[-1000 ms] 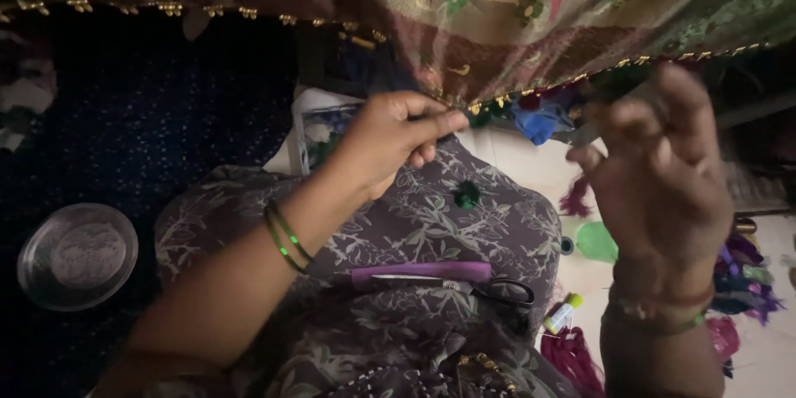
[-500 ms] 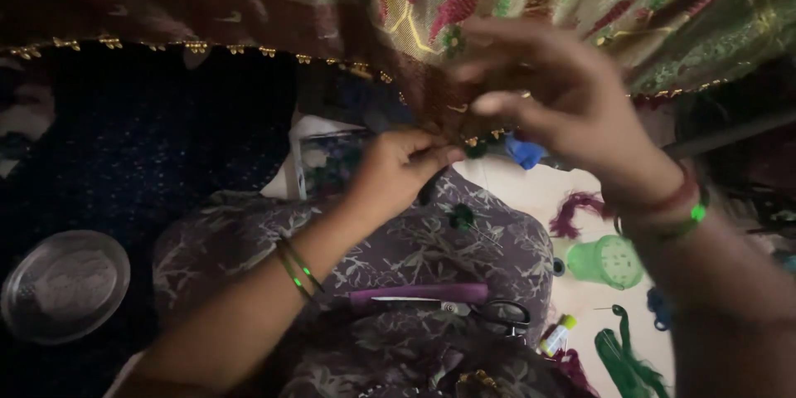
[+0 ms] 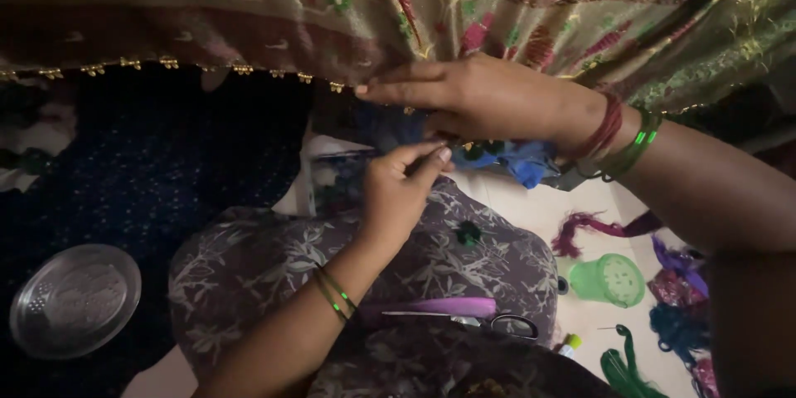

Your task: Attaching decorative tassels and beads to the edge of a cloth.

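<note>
- Up top, our right hand (image 3: 489,99) pinches the embroidered cloth's (image 3: 348,8) beaded edge, fingers together.
- Our left hand (image 3: 398,191) nips something tiny just below; can't tell what.
- Steel plate (image 3: 73,300) and green cup (image 3: 609,279) look empty.

light: dim around my grip | floor (image 3: 531,207): pale, showing below and right of my grip | dark blue dotted cloth (image 3: 149,166): spread left of my grip
</note>
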